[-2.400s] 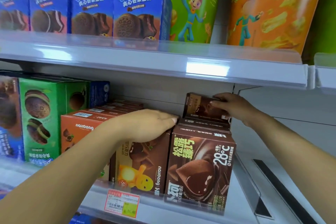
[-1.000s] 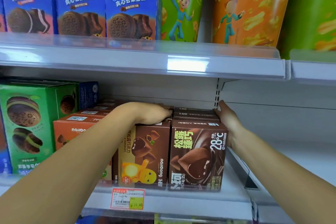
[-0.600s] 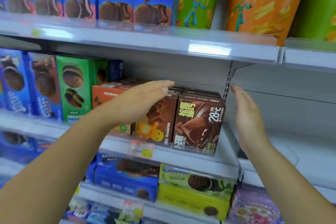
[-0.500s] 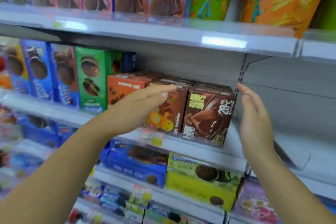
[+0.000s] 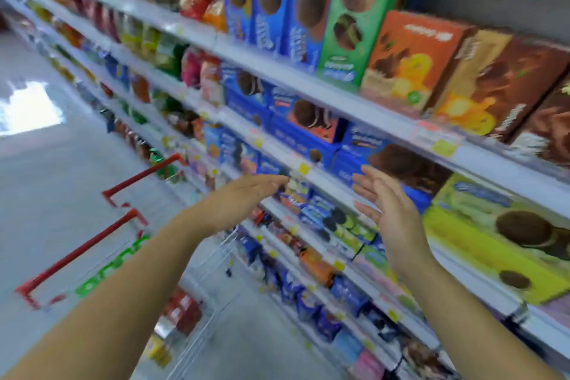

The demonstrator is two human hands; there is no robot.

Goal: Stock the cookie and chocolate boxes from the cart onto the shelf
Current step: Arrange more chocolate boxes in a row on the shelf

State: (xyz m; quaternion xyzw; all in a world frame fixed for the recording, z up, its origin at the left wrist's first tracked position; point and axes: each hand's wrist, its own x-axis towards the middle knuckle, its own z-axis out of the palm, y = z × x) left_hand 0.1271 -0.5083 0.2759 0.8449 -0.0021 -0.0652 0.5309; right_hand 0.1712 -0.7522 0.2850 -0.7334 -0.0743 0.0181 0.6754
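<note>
Now the view has swung away from the shelf [image 5: 339, 99] and down the aisle, heavily blurred by the turn. A moment ago both hands were on the brown chocolate boxes [image 5: 505, 83], squaring them in their row. Those boxes now stand untouched at about two o'clock in the picture, upright beside an orange box [image 5: 410, 58] and a green cookie box [image 5: 354, 15]. That batch looks placed, and the person is probably going back to the cart for more stock.

The cart [image 5: 77, 253] sits at about eight o'clock, its red handle bars pointing up the aisle. Some reddish packs [image 5: 182, 311] lie low in its wire basket, near seven o'clock; blur hides what they are.

Both hands are empty and hang in mid-air in front of the lower shelves, touching nothing. The left hand [image 5: 243, 194] is at picture centre, palm down, fingers straight and together, aimed toward two o'clock. The right hand [image 5: 388, 210] is just right of it, toward three o'clock, palm turned to the left, fingers straight and slightly spread, tips toward eleven o'clock. Both forearms reach in from the bottom edge.
</note>
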